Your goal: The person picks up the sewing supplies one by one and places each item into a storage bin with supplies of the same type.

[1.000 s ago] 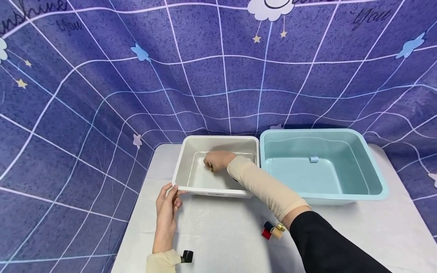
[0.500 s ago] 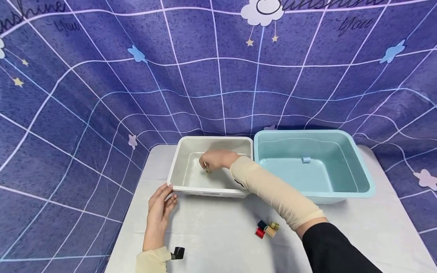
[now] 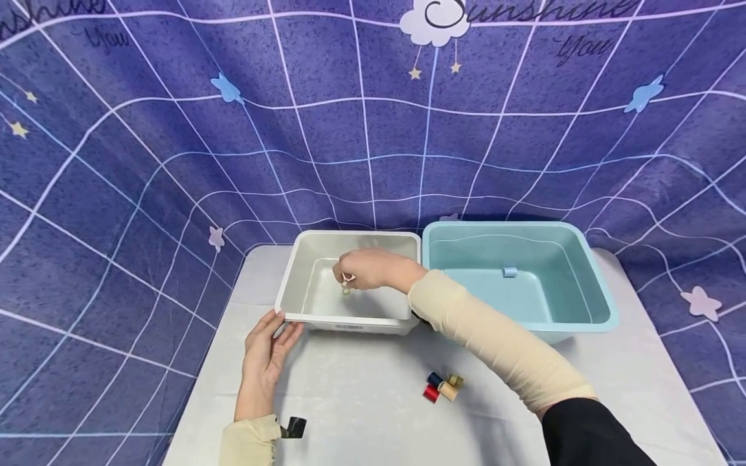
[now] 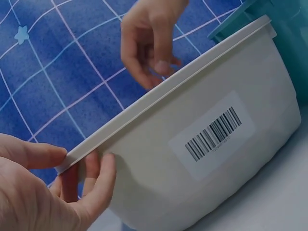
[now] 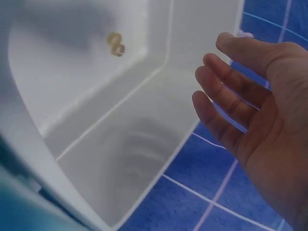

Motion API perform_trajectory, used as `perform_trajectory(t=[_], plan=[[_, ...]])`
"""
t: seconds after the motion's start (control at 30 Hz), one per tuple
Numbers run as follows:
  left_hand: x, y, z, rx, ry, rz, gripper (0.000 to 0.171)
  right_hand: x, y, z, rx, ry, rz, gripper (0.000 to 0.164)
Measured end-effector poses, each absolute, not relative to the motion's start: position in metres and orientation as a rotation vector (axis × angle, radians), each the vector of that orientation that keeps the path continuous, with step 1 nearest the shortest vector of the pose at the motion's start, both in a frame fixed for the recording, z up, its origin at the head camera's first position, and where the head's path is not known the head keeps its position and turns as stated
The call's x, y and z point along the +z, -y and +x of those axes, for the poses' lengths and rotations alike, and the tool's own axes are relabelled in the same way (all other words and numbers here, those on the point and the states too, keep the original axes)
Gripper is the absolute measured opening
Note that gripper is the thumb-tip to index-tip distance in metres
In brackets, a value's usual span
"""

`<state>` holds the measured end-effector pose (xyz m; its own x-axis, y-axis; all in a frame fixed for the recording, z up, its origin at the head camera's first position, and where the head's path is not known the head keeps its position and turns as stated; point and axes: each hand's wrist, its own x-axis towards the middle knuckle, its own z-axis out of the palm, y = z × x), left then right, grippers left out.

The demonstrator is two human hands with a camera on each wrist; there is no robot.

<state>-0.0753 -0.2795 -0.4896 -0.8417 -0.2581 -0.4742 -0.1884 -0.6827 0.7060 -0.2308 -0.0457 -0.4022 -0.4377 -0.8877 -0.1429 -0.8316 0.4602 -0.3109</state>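
My left hand (image 3: 265, 356) holds the front left corner of a white plastic bin (image 3: 344, 321), its thumb on top of the rim and fingers curled underneath. Over the inside of that bin is my right hand (image 3: 375, 267), fingers loosely bent and nothing in them. On the bin floor, just below these fingers, lies a small gold-coloured piece (image 5: 116, 44) shaped like two short rings side by side; its exact kind is unclear. A barcode label (image 4: 212, 135) shows on the bin's front wall.
A teal basin (image 3: 524, 320) stands against the bin's right side, with a light blue thread spool (image 3: 509, 272) inside. In front lie a red spool (image 3: 431, 393), a navy spool (image 3: 434, 380), a beige spool (image 3: 448, 391) and another gold piece (image 3: 456, 380). A patterned curtain (image 3: 373, 129) hangs behind.
My right hand has let go of the gold piece, which now lies on the bin floor, and its fingers have loosened and lifted off. My left hand stays at the bin corner.
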Motion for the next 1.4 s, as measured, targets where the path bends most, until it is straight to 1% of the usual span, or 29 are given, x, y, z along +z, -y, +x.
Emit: perform_trajectory(t=[0.2, 0.43, 0.53, 0.6, 0.93, 1.03, 1.23, 1.4], plan=[[-0.495, 0.272, -0.074, -2.703, 1.173, 0.820, 0.022, -0.386, 0.028, -0.214, -0.353, -2.461, -1.515, 0.014], [-0.497, 0.262, -0.077, -2.587, 1.228, 0.837, 0.040, -0.379, 0.005, -0.188, -0.521, -2.501, -1.536, 0.016], [-0.498, 0.259, -0.078, -2.566, 1.215, 0.850, 0.037, -0.378, -0.007, -0.175, -0.600, -2.535, -1.520, 0.019], [-0.498, 0.258, -0.079, -2.561, 1.182, 0.849, 0.032, -0.378, -0.015, -0.165, -0.653, -2.561, -1.499, 0.020], [-0.502, 0.250, -0.076, -2.482, 1.112, 0.836, 0.028, -0.394, -0.054, -0.115, -0.964, -2.632, -1.363, 0.021], [-0.501, 0.249, -0.076, -2.463, 1.131, 0.836, 0.027, -0.398, -0.065, -0.104, -1.024, -2.646, -1.360, 0.021], [-0.502, 0.242, -0.073, -2.433, 1.170, 0.842, 0.030, -0.408, -0.091, -0.089, -0.993, -2.757, -1.344, 0.018], [-0.503, 0.241, -0.072, -2.409, 1.153, 0.829, 0.023, -0.418, -0.107, -0.080, -1.005, -2.785, -1.297, 0.020]])
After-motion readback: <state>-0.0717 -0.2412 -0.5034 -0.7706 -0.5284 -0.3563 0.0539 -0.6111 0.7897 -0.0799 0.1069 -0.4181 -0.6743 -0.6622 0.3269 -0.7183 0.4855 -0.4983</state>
